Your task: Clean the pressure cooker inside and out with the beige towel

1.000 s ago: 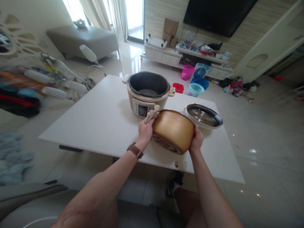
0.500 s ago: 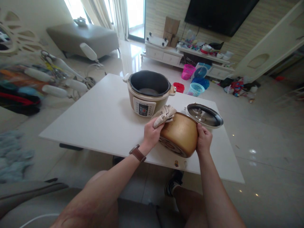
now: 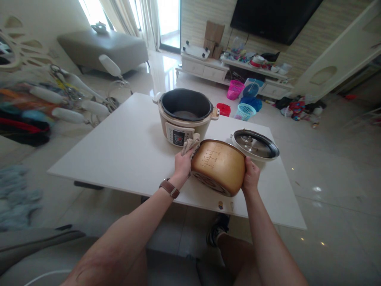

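A gold inner pot point(image 3: 222, 165) is tilted above the near part of the white table, its ringed base turned toward me and measuring marks on its side. My right hand point(image 3: 251, 174) grips its right side, fingers partly hidden behind it. My left hand point(image 3: 182, 163) is closed on a pale cloth point(image 3: 192, 144) at the pot's left side. Behind them stands the open rice cooker body point(image 3: 185, 115), dark inside, with a control panel in front. To the right lies the cooker lid point(image 3: 256, 145), its metal inner face up.
The white table point(image 3: 119, 147) spans the middle, with small stickers near its front edge. Past it are a red basin point(image 3: 223, 109), a light blue basket point(image 3: 245, 111) and a pink basket point(image 3: 235, 90). A cluttered TV cabinet point(image 3: 193, 66) lines the far wall.
My left hand has moved left and slightly down with the cloth, from the pot's front to its left side, uncovering the measuring marks. The pot has shifted slightly left with my right hand.
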